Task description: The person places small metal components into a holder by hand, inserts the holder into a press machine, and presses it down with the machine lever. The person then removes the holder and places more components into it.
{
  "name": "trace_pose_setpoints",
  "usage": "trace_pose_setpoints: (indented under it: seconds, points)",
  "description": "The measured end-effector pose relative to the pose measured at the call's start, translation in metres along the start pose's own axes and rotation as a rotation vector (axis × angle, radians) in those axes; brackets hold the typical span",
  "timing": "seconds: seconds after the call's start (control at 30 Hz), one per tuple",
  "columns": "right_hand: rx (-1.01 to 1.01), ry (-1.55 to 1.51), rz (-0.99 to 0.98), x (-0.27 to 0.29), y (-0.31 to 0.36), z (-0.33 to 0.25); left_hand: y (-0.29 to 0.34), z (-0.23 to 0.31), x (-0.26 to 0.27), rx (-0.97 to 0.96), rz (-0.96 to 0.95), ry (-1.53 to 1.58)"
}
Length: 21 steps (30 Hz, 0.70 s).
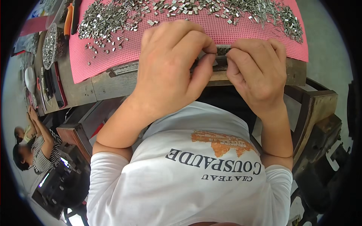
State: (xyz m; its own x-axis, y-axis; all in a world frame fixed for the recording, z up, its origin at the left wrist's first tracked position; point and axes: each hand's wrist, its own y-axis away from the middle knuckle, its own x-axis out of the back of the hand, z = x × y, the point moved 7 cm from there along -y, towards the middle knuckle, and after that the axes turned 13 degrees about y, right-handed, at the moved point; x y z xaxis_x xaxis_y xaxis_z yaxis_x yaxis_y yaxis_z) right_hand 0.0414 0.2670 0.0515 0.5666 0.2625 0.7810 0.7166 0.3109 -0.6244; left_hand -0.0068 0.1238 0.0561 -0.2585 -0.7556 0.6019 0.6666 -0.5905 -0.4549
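The left hand point(169, 64) and right hand point(258, 67) pinch thumb to fingers at a long grey metal strip point(126, 69), whatever they grip hidden; small silver metal pieces point(103, 22) cover the pink mesh mat point(130, 49) beyond, probably for easy reach.

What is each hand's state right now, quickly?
Left hand: curled inward; whether it holds anything cannot be told.
Right hand: also curled inward; any hold cannot be told.

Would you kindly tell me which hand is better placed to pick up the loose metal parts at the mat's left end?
Probably the left hand: it is nearer those metal parts, while the right hand would have to reach past it across the pink mat.
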Motion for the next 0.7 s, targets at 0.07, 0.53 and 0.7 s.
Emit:
trace_pose_setpoints:
  seconds: [0.07, 0.53, 0.7]
  points:
    - [0.009, -0.021, 0.038, -0.001, 0.002, 0.002, -0.001, 0.001, -0.007, 0.009, -0.007, -0.043]
    - [-0.109, -0.141, 0.054, 0.001, 0.011, 0.013, -0.003, 0.014, -0.023, -0.045, -0.016, -0.303]
    - [-0.088, -0.172, 0.031, 0.002, 0.012, 0.017, -0.004, 0.01, -0.015, 0.041, -0.032, -0.142]
